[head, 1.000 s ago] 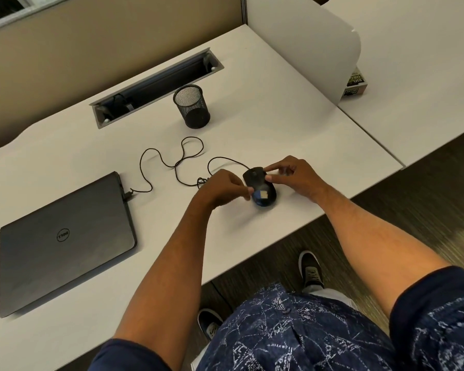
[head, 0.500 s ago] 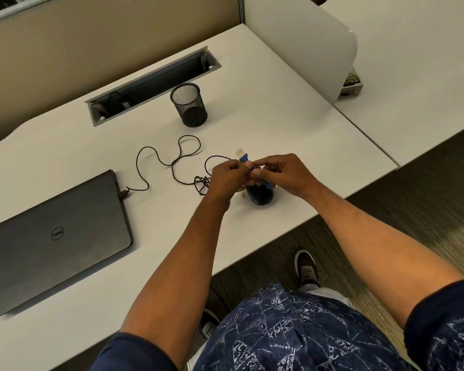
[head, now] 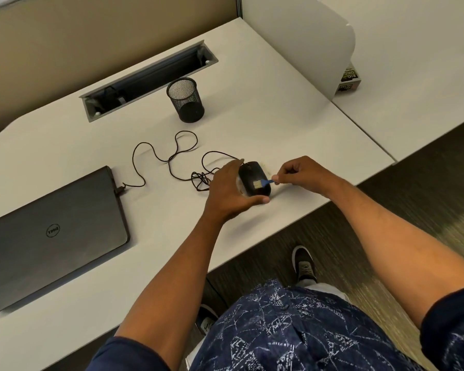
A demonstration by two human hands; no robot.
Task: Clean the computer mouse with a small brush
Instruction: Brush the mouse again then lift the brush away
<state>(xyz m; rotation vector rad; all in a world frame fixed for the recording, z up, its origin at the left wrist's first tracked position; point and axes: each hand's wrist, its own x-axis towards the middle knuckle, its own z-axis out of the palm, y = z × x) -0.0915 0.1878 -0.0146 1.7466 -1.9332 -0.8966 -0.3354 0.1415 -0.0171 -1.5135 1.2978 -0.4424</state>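
A black wired computer mouse (head: 252, 174) lies on the white desk near its front edge. My left hand (head: 229, 191) grips it from the left side, thumb at its near end. A small brush (head: 263, 182) with a blue handle and pale bristles rests with its bristles on the mouse's top. My right hand (head: 303, 174) pinches the brush handle just right of the mouse. The mouse's black cable (head: 172, 156) loops away to the left across the desk.
A closed dark laptop (head: 54, 234) lies at the left, with the cable plugged into it. A black mesh pen cup (head: 186, 103) stands behind the mouse, before a cable slot (head: 148, 79). A white divider panel (head: 306, 36) rises at the right. The desk edge (head: 279, 231) runs close by.
Both hands held the brush together over the mouse half a second ago. Now the left hand has dropped onto the mouse and the right hand alone holds the brush against it.
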